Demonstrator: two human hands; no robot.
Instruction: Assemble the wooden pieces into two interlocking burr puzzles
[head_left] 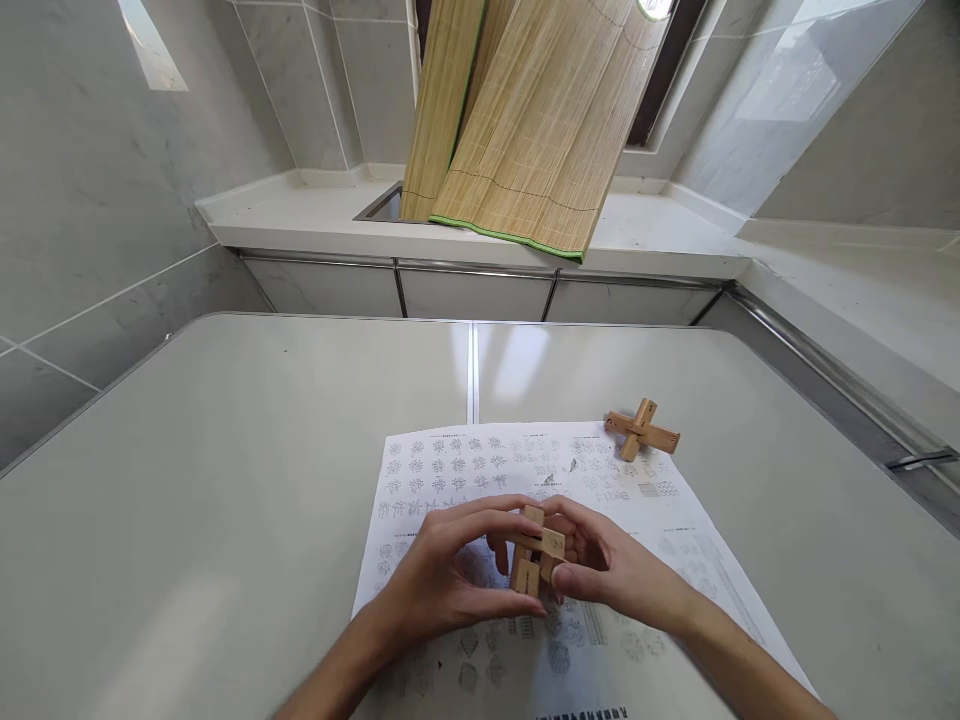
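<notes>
Between both hands is a wooden burr puzzle made of interlocking notched sticks. My left hand grips it from the left, its thumb along the lower front and its fingers over the top. From the right, my right hand closes on the same puzzle, thumb at its right side and fingers behind. The puzzle is held above a large printed instruction sheet with many small diagrams. Fingers hide parts of the puzzle's back and sides.
A second wooden puzzle, cross-shaped, lies on the sheet's far right corner. The pale table has a seam down its middle. Behind it, a bamboo mat hangs over a white ledge. Tiled walls stand on both sides.
</notes>
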